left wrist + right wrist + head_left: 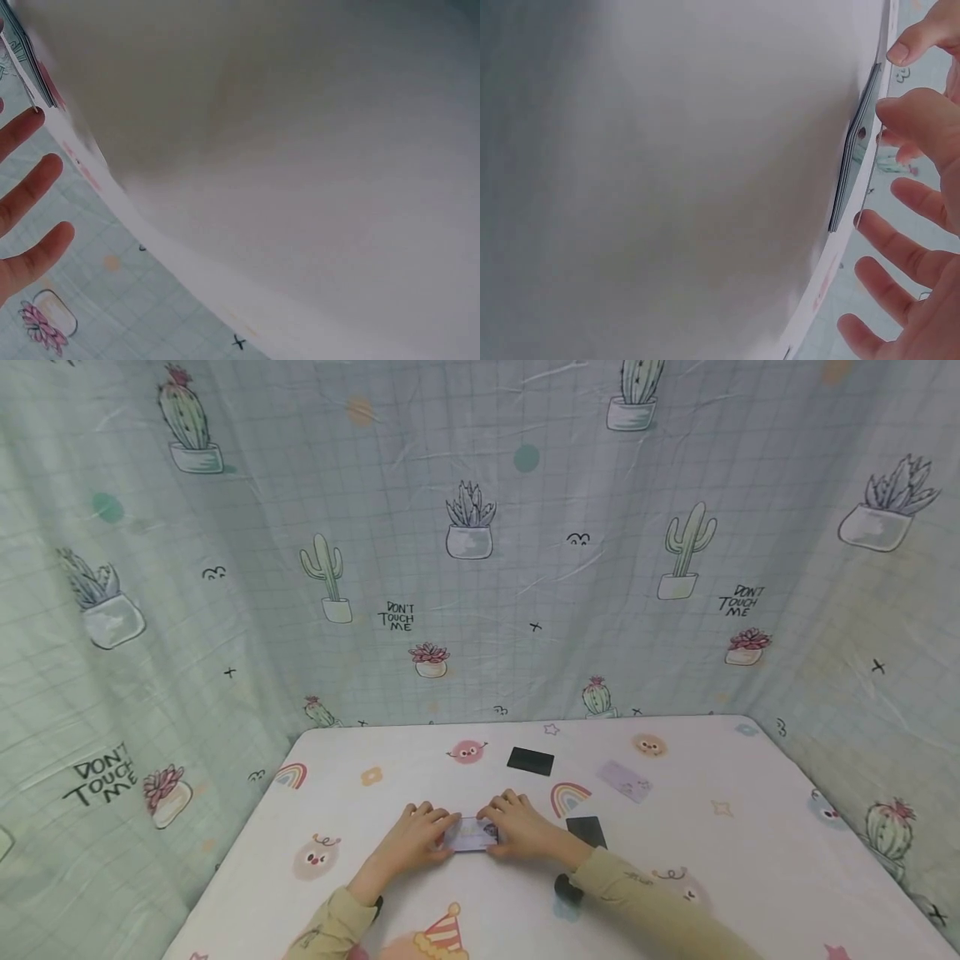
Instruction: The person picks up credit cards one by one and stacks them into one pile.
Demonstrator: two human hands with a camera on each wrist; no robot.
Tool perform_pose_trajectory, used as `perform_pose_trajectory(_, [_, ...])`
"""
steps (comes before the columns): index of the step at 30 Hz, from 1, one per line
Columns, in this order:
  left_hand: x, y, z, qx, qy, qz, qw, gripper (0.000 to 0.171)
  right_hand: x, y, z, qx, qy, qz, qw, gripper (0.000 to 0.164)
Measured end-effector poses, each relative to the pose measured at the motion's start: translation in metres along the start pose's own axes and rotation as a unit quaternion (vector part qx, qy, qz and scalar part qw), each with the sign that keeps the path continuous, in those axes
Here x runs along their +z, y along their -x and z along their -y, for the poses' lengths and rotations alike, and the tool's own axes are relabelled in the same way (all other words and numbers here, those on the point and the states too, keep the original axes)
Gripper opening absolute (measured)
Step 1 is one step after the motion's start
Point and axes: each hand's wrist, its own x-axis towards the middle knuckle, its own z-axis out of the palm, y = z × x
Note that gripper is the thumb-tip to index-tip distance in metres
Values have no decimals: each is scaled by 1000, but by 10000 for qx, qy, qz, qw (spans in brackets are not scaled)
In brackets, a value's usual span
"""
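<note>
Half open, the left hand (417, 839) and the right hand (522, 830) grip a thin pale-lilac rectangular card (468, 836) by its ends. It is between them, long axis left-right, just above a dark-edged card stack (846, 161).

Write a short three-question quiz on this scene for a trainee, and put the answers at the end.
1. True or false: the left hand and the right hand both touch the pale card.
2. Pick one: in the head view, which of these is nearest to the right sleeve?
A) lilac card
B) dark card
C) rainbow print
3. Fill in: in the right wrist view, the thin cards lie together in a ____.

Key:
1. True
2. B
3. stack
</note>
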Motion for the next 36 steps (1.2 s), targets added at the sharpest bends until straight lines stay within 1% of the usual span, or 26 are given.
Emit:
perform_pose_trajectory(4, [1, -1, 1, 17, -14, 51, 10000, 50, -1, -1, -1, 32, -27, 68, 10000, 48])
perform_pose_trajectory(12, [5, -4, 4, -34, -24, 101, 9999, 51, 0, -6, -2, 161, 103, 147, 9997, 49])
perform_pose_trajectory(18, [5, -5, 4, -64, 70, 192, 9998, 51, 1, -6, -3, 173, 130, 153, 9996, 49])
perform_pose_trajectory(26, [4, -5, 3, -53, 72, 90, 9999, 50, 2, -6, -4, 129, 168, 114, 9997, 49])
perform_pose_trajectory(32, [3, -5, 2, -115, 99, 176, 9997, 50, 1, -5, -4, 67, 92, 48, 9999, 48])
perform_pose_trajectory(36, [4, -3, 1, -90, 95, 128, 9998, 50, 2, -5, -3, 113, 64, 92, 9999, 48])
